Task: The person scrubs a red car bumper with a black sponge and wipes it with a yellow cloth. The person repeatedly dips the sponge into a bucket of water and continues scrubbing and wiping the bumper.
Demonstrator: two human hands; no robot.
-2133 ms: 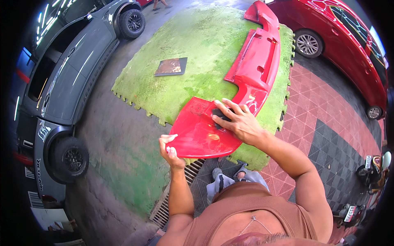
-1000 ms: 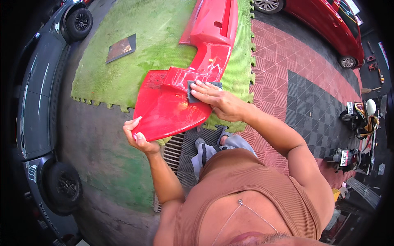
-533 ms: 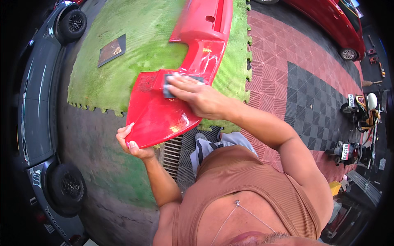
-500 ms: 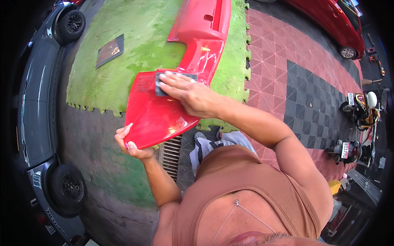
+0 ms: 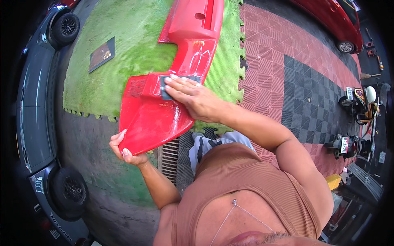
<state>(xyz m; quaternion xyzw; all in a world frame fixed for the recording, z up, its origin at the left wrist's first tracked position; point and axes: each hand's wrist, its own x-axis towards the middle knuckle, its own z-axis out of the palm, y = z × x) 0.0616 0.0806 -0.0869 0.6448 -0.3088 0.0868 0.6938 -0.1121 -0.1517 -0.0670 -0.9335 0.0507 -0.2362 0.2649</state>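
A glossy red car bumper point(image 5: 158, 119) stretches from my lap side up over the green mat, its near end raised toward me. My left hand point(image 5: 127, 149) is closed around the pointed near-left corner, thumb on top. With fingers together, my right hand point(image 5: 193, 96) presses a dark grey sheet of sandpaper point(image 5: 165, 91) onto the bumper, beside a stepped edge. The palm and fingers cover most of the sheet. Whitish smears and dull scuffed patches show on the red surface. Another dark sheet with a brownish face point(image 5: 101, 54) lies on the mat to the left.
Beneath the bumper spreads a green interlocking foam mat point(image 5: 135, 24). A grey vehicle point(image 5: 35, 102) stands at the left and a red car point(image 5: 328, 20) at the far right. Motorcycles point(image 5: 361, 102) line the right side. A slotted drain grate point(image 5: 169, 158) runs near my legs.
The sandpaper and my right hand have slid slightly right across the bumper. My left hand and the bumper's near corner have shifted a little left and toward me, changing the panel's tilt.
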